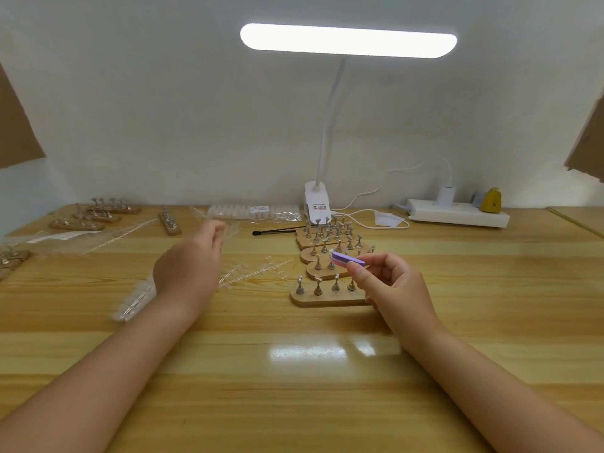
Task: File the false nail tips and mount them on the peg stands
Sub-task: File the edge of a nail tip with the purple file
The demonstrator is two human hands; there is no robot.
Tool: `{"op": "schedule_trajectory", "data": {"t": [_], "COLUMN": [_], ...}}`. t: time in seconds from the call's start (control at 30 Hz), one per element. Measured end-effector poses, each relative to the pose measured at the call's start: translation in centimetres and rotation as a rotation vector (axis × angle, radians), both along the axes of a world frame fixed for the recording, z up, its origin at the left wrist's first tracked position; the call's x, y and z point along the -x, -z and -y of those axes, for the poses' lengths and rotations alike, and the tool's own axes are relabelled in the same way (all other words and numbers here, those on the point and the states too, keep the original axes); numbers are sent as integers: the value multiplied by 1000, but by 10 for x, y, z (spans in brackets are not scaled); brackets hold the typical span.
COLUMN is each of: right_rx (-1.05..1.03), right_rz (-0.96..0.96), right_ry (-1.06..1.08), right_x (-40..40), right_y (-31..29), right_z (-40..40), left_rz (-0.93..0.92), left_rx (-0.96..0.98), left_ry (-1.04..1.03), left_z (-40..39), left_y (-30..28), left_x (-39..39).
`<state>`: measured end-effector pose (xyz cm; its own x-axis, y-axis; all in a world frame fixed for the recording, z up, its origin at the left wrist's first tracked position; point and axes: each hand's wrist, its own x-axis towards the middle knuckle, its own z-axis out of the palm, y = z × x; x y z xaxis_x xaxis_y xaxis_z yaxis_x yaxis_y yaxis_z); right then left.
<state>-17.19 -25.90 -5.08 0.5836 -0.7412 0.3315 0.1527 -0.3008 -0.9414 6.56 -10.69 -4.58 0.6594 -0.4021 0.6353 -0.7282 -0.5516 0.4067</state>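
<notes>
Here, right-hand fingers (361, 268) curled and clamped on a small purple-and-pink foam nail file block (347, 259), thumb along the near edge, block held level and raised above the wooden peg stands, presumably kept ready so that a tip can be brought to it rather than the other way round. Right hand (389, 282) poised over the nearest pale wooden oblong stand with four metal pegs (322, 295), that stand set closest probably because next for mounting; small clear shapes on some of its pegs, too small to tell for certain. Left-hand fingers (217, 228) loosely curved and slightly apart, reaching toward the far side; whether anything pinched there, cannot tell. Left hand (191, 266) hovering above clear plastic sprues of false nail tips (255, 271) spread between the hands, within easy reach of either. More clear strips (134, 304) lying by the left wrist. Beyond, a cluster of further peg stands (330, 237), a black-handled tool (277, 230), a bagged row of translucent tips (255, 211), spare stands (98, 215) at far left. All on the yellow wooden worktop (294, 371), lit by a white clip-on bar lamp (348, 40), with a white power strip (457, 215) at the back.
</notes>
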Motion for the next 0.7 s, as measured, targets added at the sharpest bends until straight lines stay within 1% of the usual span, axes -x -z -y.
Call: {"op": "schedule_trajectory", "data": {"t": [0.07, 0.1, 0.17, 0.23, 0.27, 0.37, 0.4, 0.43, 0.5, 0.53, 0.63, 0.7], "right_rx": [-1, -3, -6, -5, -2, 10, 14, 17, 18, 19, 20, 19], "right_rz": [-1, -1, -2, -7, -10, -14, -15, -16, -15, -13, -3, -7], "right_ry": [2, 3, 6, 6, 7, 12, 8, 4, 2, 3, -1, -2], "right_x": [0, 0, 0, 0, 0, 1, 1, 1, 1, 2, 1, 1], "right_y": [0, 0, 0, 0, 0, 0, 0, 0, 1, 1, 1, 1], "right_z": [0, -1, -1, -2, -2, -1, -1, 0, 0, 0, 0, 0], "left_rz": [-14, -61, -165, -190, -166, -132, -153, -180, -200, -194, -178, -195], "left_rx": [-171, -243, -395, -503, -504, -414, -449, -526, -653, -682, -715, -687], "left_ry": [-58, -25, 118, 196, 175, 5, -29, -50, -56, -50, -34, -14], "left_z": [-2, -2, -3, -4, -3, -2, -2, -2, -2, -2, -2, 0], "left_y": [7, 10, 15, 17, 15, 5, 1, -3, -8, -9, -12, -15], "left_x": [-7, -12, -17, -18, -17, -14, -12, -9, -4, -3, -2, -2]}}
